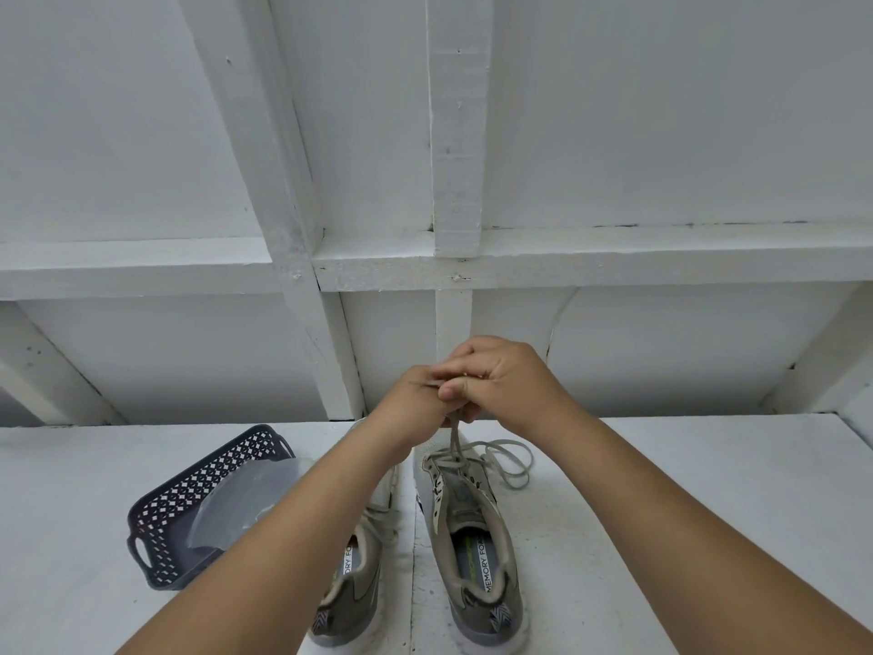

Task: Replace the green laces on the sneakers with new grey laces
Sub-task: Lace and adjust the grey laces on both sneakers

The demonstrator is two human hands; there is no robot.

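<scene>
Two grey-beige fabric sneakers stand side by side on the white painted table [685, 489], toes pointing away from the person, with dark padded collars and printed insoles showing inside. The right sneaker [467, 536] has a pale grey woven lace [500, 458] threaded through its lowest eyelets only; the loose part lies in soft loops on the table just beside the toe, and two strands rise taut from the eyelets into the hands above. The left sneaker [363, 555] is partly hidden by the forearm, and a knotted pale lace shows over its tongue. The left hand [411, 399] and right hand [500, 375] meet above the right shoe's toe, fingers curled tight and overlapping, each grip narrow and pinching the lace strands between them. To the left, a dark blue-grey plastic basket [156, 517] with a diamond-perforated wall and a slot handle sits on the table, holding a crumpled clear plastic bag [245, 503]. Behind stands a rough white-painted wooden frame [458, 134].
</scene>
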